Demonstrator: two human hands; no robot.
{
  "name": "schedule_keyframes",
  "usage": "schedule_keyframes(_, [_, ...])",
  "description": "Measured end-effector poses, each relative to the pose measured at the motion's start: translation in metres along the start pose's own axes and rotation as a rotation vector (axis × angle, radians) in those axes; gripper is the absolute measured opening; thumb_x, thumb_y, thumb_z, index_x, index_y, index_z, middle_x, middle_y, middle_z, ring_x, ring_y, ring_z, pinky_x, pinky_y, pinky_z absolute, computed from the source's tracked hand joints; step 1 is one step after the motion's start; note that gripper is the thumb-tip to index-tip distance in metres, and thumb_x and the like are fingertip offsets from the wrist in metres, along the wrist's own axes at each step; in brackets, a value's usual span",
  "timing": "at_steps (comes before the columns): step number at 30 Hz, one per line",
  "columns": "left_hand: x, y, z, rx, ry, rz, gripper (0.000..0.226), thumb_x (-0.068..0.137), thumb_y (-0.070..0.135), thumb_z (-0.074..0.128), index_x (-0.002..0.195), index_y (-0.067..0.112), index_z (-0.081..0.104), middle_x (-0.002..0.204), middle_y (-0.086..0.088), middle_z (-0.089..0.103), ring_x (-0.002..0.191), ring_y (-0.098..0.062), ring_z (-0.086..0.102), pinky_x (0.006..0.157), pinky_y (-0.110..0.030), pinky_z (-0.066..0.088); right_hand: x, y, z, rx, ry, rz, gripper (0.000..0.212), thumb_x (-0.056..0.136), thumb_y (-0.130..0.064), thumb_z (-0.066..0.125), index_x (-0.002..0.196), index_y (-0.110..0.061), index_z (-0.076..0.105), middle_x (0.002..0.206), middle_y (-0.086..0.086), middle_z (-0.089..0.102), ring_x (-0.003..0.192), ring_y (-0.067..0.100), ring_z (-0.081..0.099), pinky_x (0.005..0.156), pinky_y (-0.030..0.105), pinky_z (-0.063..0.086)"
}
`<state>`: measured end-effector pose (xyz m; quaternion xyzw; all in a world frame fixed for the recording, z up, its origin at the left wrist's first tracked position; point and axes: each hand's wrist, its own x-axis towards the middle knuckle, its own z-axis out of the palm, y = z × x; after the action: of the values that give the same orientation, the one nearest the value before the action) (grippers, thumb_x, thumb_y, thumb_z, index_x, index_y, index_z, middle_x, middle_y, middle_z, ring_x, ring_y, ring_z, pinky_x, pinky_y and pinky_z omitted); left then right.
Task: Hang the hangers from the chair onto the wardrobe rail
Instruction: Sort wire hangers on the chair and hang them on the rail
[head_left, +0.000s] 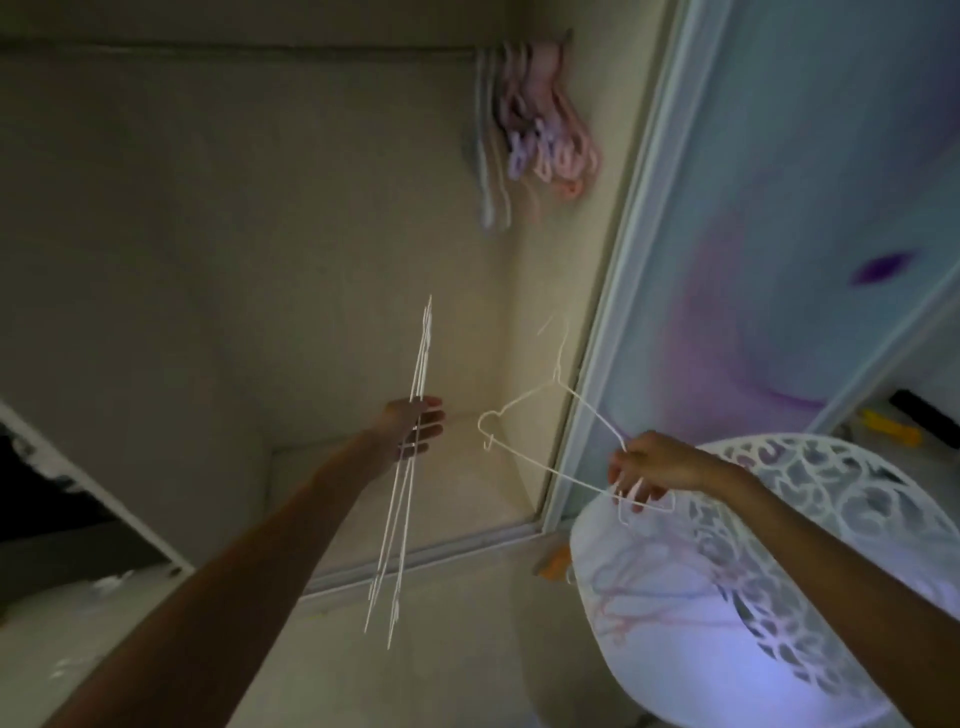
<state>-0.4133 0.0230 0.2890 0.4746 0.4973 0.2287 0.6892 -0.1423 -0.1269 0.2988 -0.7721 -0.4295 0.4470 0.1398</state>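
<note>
Head view: both arms reach forward into an open wardrobe; lighting is dim and the picture is slightly blurred.
Left hand (415, 428): extended toward the far wall, fingers closed around a bundle of white wire hangers (408, 467) seen edge-on; the bundle runs steeply, its upper end far and its lower end near.
Right hand (649, 467): fingers curled and pinching one corner of a single white wire hanger (540, 426); the hanger lies tilted, hook pointing up and far, frame spread to the left of the hand.
Spacing: the single hanger and the bundle are apart, with a gap between them.
Wardrobe rail (260, 48): runs along the top of the recess, far from both hands.
Hung hangers (535, 124): a cluster of pink, lilac and pale ones at the right end of the rail.
Chair (831, 519): white, with a perforated patterned back, near right, below the right hand; pink hangers (639, 603) lie on its seat.
Sliding door (779, 234): right side, frosted panel with blue and purple tints.
</note>
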Motion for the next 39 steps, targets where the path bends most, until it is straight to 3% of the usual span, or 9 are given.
schedule_keyframes(2, [-0.007, 0.010, -0.020, -0.005, 0.035, 0.090, 0.023, 0.101, 0.020, 0.036, 0.093, 0.022, 0.058, 0.081, 0.004, 0.062, 0.052, 0.002, 0.065, 0.067, -0.023, 0.043, 0.009, -0.026, 0.003, 0.012, 0.160, -0.111, 0.031, 0.097, -0.020, 0.046, 0.074, -0.010, 0.063, 0.061, 0.005, 0.067, 0.039, 0.010, 0.062, 0.040, 0.015, 0.042])
schedule_keyframes(6, [-0.006, 0.030, -0.060, -0.027, 0.089, 0.184, 0.020, 0.101, 0.015, 0.037, 0.111, 0.016, 0.055, 0.087, 0.000, 0.063, 0.051, 0.000, 0.067, 0.070, -0.026, 0.048, 0.032, -0.081, 0.009, -0.093, 0.387, -0.254, 0.028, 0.094, -0.033, 0.051, 0.072, -0.021, 0.064, 0.061, 0.002, 0.069, 0.052, 0.019, 0.068, 0.063, 0.029, 0.053])
schedule_keyframes(12, [0.027, 0.082, -0.106, -0.084, 0.101, 0.131, 0.022, 0.098, 0.018, 0.041, 0.087, 0.021, 0.060, 0.086, 0.002, 0.064, 0.062, -0.007, 0.067, 0.071, -0.025, 0.047, 0.066, -0.157, 0.010, -0.339, 0.583, -0.318, 0.028, 0.097, -0.037, 0.041, 0.084, -0.023, 0.061, 0.066, -0.003, 0.071, 0.057, 0.015, 0.067, 0.069, 0.030, 0.053])
schedule_keyframes(20, [0.090, 0.170, -0.146, -0.211, -0.060, 0.104, 0.017, 0.096, 0.017, 0.044, 0.089, 0.019, 0.060, 0.089, 0.002, 0.062, 0.081, -0.012, 0.059, 0.074, -0.030, 0.045, 0.115, -0.252, -0.016, -0.466, 0.850, -0.337, 0.022, 0.100, -0.030, 0.036, 0.111, -0.020, 0.052, 0.079, 0.002, 0.072, 0.067, 0.026, 0.068, 0.073, 0.038, 0.056])
schedule_keyframes(25, [0.118, 0.210, -0.148, -0.220, -0.083, 0.082, 0.017, 0.096, 0.020, 0.045, 0.087, 0.021, 0.059, 0.088, 0.004, 0.062, 0.079, -0.011, 0.058, 0.071, -0.027, 0.043, 0.127, -0.285, -0.037, -0.582, 0.954, -0.328, 0.054, 0.098, -0.017, 0.040, 0.146, -0.031, 0.018, 0.093, 0.009, 0.070, 0.082, 0.030, 0.067, 0.075, 0.038, 0.052])
schedule_keyframes(28, [0.135, 0.236, -0.145, -0.229, -0.115, 0.093, 0.018, 0.097, 0.020, 0.043, 0.086, 0.021, 0.058, 0.088, 0.004, 0.061, 0.079, -0.010, 0.058, 0.071, -0.027, 0.042, 0.136, -0.306, -0.060, -0.630, 0.987, -0.349, 0.072, 0.091, -0.006, 0.050, 0.148, -0.029, 0.011, 0.091, 0.011, 0.068, 0.081, 0.030, 0.065, 0.072, 0.037, 0.050])
schedule_keyframes(32, [0.152, 0.260, -0.136, -0.242, -0.119, 0.114, 0.018, 0.096, 0.019, 0.044, 0.086, 0.021, 0.057, 0.088, 0.004, 0.060, 0.079, -0.010, 0.057, 0.071, -0.027, 0.042, 0.150, -0.335, -0.080, -0.687, 0.984, -0.334, 0.045, 0.094, -0.007, 0.039, 0.139, -0.012, 0.033, 0.101, 0.017, 0.064, 0.089, 0.033, 0.063, 0.068, 0.034, 0.041])
schedule_keyframes(36, [0.164, 0.276, -0.132, -0.263, -0.109, 0.129, 0.016, 0.096, 0.018, 0.046, 0.085, 0.020, 0.059, 0.088, 0.003, 0.061, 0.079, -0.012, 0.057, 0.071, -0.029, 0.043, 0.178, -0.356, -0.084, -0.789, 0.966, -0.303, 0.077, 0.088, 0.006, 0.043, 0.150, -0.021, 0.007, 0.096, 0.012, 0.069, 0.087, 0.030, 0.066, 0.069, 0.035, 0.049])
schedule_keyframes(39, [0.173, 0.283, -0.135, -0.292, -0.102, 0.139, 0.017, 0.096, 0.017, 0.045, 0.086, 0.018, 0.059, 0.088, 0.002, 0.061, 0.080, -0.013, 0.058, 0.072, -0.030, 0.044, 0.188, -0.365, -0.079, -0.818, 0.905, -0.304, 0.083, 0.087, 0.006, 0.047, 0.151, -0.019, 0.000, 0.102, 0.012, 0.068, 0.090, 0.029, 0.066, 0.072, 0.037, 0.050])
